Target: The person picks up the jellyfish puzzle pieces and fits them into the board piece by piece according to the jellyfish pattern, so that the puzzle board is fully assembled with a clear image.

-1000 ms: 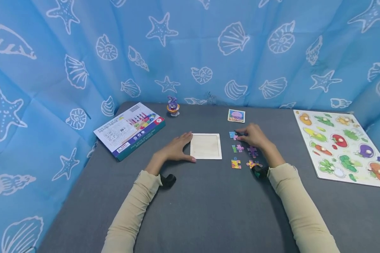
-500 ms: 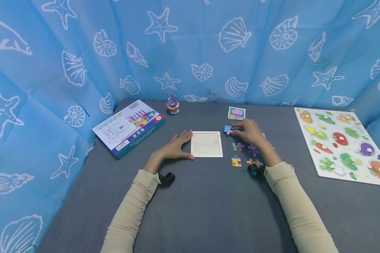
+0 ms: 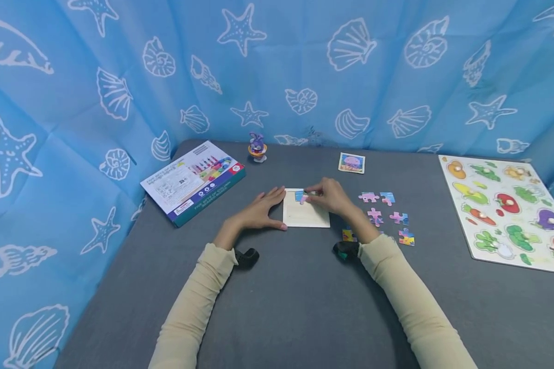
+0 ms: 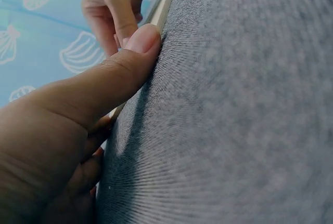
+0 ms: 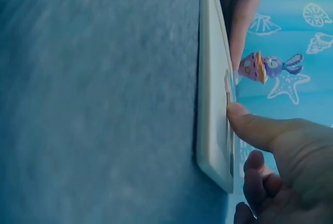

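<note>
A square wooden puzzle tray (image 3: 307, 219) lies on the grey table. My left hand (image 3: 257, 211) rests along its left side, fingers and thumb spread and touching the edge; in the left wrist view the thumb (image 4: 136, 44) lies against the rim. My right hand (image 3: 334, 199) is over the tray and pinches a blue-and-pink jigsaw piece (image 3: 299, 196) at the upper left of the recess. From the right wrist, the thumb (image 5: 240, 114) is seen on the piece, low against the tray. Whether the piece lies flat is hard to tell.
Several loose jigsaw pieces (image 3: 388, 198) lie right of the tray, some partly behind my right forearm. Behind them is a jellyfish picture card (image 3: 352, 163). A vegetable puzzle board (image 3: 508, 210) lies far right, a box (image 3: 191, 182) at left, a purple rabbit figurine (image 3: 257, 147) at the back.
My right hand has carried the blue-and-pink piece leftward from the group of loose pieces to the tray. The left hand has stayed at the tray's left side.
</note>
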The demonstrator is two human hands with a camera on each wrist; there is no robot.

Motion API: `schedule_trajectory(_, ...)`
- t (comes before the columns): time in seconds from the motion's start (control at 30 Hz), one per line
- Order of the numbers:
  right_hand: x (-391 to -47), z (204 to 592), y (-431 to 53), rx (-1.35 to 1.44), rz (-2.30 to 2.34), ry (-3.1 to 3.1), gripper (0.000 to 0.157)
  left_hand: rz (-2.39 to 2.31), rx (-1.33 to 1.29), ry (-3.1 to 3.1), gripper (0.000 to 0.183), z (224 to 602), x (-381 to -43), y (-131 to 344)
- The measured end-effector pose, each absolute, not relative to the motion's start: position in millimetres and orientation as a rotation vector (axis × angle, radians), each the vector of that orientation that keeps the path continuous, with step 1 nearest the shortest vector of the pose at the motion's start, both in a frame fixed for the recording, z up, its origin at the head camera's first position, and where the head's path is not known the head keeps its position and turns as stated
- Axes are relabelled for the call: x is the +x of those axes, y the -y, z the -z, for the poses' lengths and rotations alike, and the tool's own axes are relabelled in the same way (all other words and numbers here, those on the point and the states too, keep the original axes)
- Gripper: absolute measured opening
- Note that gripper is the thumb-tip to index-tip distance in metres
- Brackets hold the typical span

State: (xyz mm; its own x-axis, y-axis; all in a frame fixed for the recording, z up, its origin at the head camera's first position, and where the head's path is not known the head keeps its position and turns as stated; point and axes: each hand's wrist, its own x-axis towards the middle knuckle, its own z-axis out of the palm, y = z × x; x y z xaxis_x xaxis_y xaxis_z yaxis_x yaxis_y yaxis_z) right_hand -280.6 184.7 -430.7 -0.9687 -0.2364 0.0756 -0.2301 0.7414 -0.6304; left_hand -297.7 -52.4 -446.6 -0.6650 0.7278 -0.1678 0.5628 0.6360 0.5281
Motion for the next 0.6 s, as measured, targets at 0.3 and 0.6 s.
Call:
schedule_trajectory(0.3, -284, 434, -178, -0.373, 0.992, -2.950, 0.032, -0.645, 1.034, -2.479, 0.098, 443, -299, 52)
schedule_trajectory(0.6, -284, 432, -165, -0.371, 0.932, -2.949, 0.031, -0.631, 1.043, -2.481, 0.097, 443, -299, 53)
